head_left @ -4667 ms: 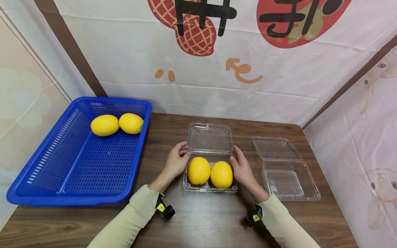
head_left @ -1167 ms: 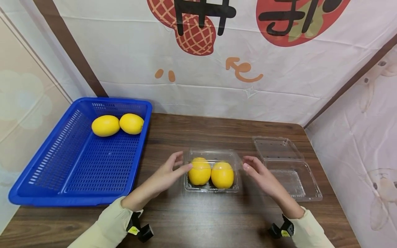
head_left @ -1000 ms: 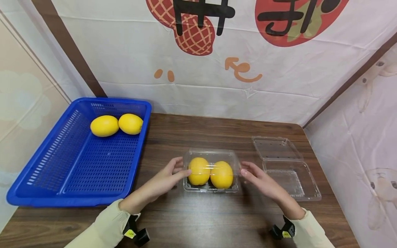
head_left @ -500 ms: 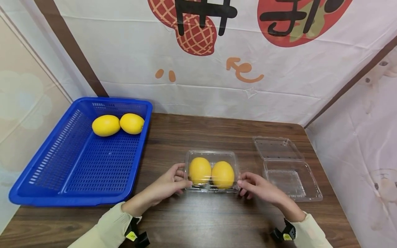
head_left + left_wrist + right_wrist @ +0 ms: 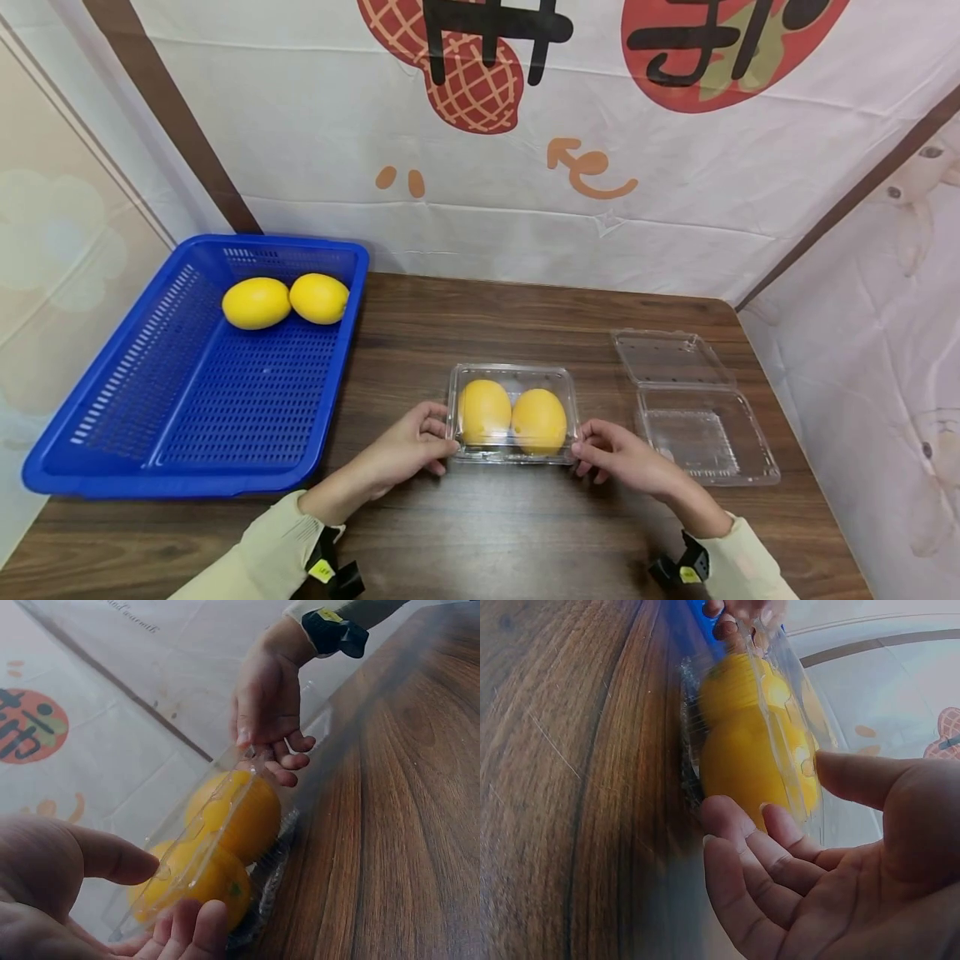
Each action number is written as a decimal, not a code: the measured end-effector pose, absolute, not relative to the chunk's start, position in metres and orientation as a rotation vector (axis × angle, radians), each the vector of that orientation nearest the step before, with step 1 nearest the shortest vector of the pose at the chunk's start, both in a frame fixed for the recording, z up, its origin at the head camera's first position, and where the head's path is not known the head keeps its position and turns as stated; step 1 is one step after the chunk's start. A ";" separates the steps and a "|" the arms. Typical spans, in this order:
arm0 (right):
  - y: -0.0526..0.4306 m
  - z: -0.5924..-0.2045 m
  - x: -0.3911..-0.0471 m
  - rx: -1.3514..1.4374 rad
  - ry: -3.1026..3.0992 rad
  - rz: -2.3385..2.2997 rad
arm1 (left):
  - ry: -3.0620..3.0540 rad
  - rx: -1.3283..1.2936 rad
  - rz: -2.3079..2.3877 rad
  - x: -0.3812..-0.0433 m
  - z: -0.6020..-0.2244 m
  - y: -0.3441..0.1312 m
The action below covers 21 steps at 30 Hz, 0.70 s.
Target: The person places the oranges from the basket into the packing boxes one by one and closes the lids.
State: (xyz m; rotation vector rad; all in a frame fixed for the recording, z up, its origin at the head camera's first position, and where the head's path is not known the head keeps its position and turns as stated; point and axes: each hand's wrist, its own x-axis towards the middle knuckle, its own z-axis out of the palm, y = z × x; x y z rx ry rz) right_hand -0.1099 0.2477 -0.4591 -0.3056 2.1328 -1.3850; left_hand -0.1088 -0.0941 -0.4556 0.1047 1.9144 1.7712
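Note:
A clear plastic clamshell box [image 5: 514, 372] stands on the table in front of me, its lid lying down over two yellow lemons [image 5: 483, 412]. My left hand [image 5: 408, 446] pinches the box's near left corner, thumb on the lid rim and fingers below. At the near right corner, my right hand [image 5: 618, 454] pinches the rim the same way. In the left wrist view the lemons [image 5: 234, 814] show through the plastic between both hands. The right wrist view has my right thumb against the lid edge, with curled fingers under the rim. Whether the lid is latched I cannot tell.
A blue plastic basket [image 5: 247, 400] at the left holds two more lemons [image 5: 257, 303] in its far part. To the right lies a second clear clamshell box [image 5: 693, 442], its lid folded back. A printed cloth [image 5: 495, 225] hangs behind the wooden table [image 5: 510, 533].
The box's lid has swung from folded back to down over the lemons. Both hands have come from the box's sides to its near corners, and over the last half second have barely moved.

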 end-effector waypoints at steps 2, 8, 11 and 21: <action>0.247 -0.459 -0.110 -0.308 2.138 -1.380 | 1.915 0.100 1.772 -0.109 -0.456 -0.094; 0.245 -0.460 -0.110 -0.308 2.142 -1.374 | 1.905 0.096 1.777 -0.109 -0.458 -0.094; 0.244 -0.460 -0.110 -0.303 2.139 -1.378 | 1.888 0.089 1.779 -0.109 -0.458 -0.094; 0.242 -0.460 -0.108 -0.289 2.123 -1.376 | 1.900 0.085 1.749 -0.107 -0.458 -0.094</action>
